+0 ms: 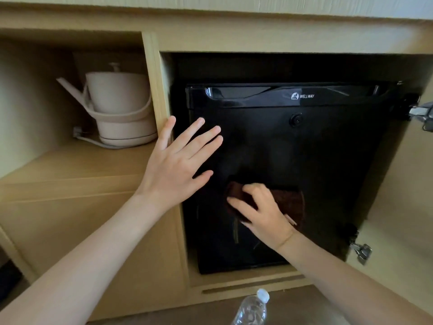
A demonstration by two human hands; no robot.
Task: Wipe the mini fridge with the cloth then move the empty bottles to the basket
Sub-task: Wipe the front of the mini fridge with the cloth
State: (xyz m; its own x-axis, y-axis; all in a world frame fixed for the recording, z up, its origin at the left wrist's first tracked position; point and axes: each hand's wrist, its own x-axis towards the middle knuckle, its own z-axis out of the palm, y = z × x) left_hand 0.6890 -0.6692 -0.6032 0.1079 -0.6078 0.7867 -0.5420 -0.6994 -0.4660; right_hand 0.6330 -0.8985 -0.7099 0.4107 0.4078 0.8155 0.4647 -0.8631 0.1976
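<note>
Wiping the black mini fridge (328,160) inside the wooden cabinet (150,73).

The right hand (262,214) presses a dark brown cloth (290,202) on the lower part of the fridge door, fingers curled over it. The left hand (178,160) is open and flat, holding nothing, at the door's left edge. A clear bottle (251,309) stands on the floor below.

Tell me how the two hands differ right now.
The left hand is open and flat, fingers spread, at the upper left of the fridge door beside the cabinet edge; the right hand sits lower, fingers curled, pressing a dark brown cloth to the door. The left holds nothing; the right holds the cloth. Both are bare and reach toward the closed black fridge.
</note>
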